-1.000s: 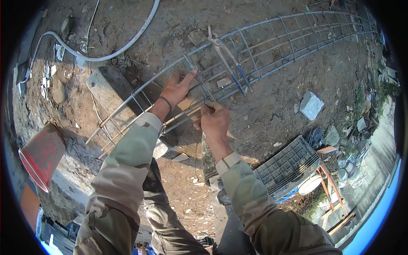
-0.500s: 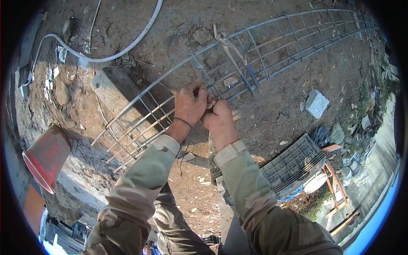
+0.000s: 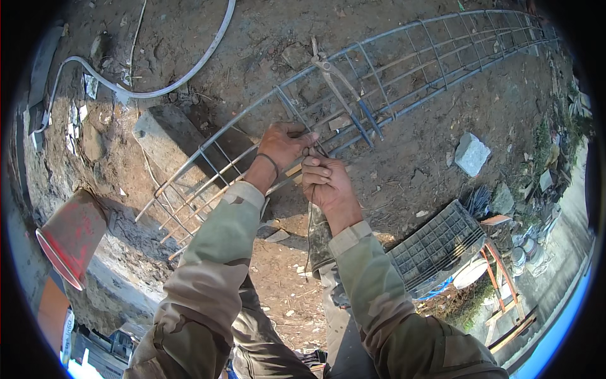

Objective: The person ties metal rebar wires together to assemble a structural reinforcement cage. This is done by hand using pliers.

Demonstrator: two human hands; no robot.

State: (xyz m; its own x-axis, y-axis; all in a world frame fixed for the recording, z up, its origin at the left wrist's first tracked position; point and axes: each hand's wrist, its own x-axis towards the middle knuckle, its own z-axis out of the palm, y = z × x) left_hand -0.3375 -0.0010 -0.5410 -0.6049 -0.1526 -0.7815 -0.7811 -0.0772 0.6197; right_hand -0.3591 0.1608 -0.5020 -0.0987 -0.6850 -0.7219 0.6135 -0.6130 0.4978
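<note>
A long rebar cage [image 3: 369, 54] of steel rods and stirrups runs from lower left to far upper right. At the cage's near long side, next to a stirrup, my left hand [image 3: 283, 150] is closed, thumb and fingers pinched on a thin tie wire. Just right of it, my right hand [image 3: 328, 182] is closed with fingers curled round the same wire. The wire [image 3: 309, 237] dangles below the right hand; its upper part is mostly hidden by the fingers. Pincers with blue handles [image 3: 344, 88] lie across the cage beyond my hands.
A concrete block [image 3: 165, 136] sits under the cage's left end. A red-rimmed bucket [image 3: 74, 237] lies tilted at left. Behind it curves a pale hose [image 3: 151, 93]. To the right are a white stone block [image 3: 471, 154], a black grid tray [image 3: 435, 243] and an orange-legged frame [image 3: 499, 278].
My right hand has turned so its curled fingers show, and has drawn slightly down. The left hand's fingers now point right. A wire end now hangs below the right hand.
</note>
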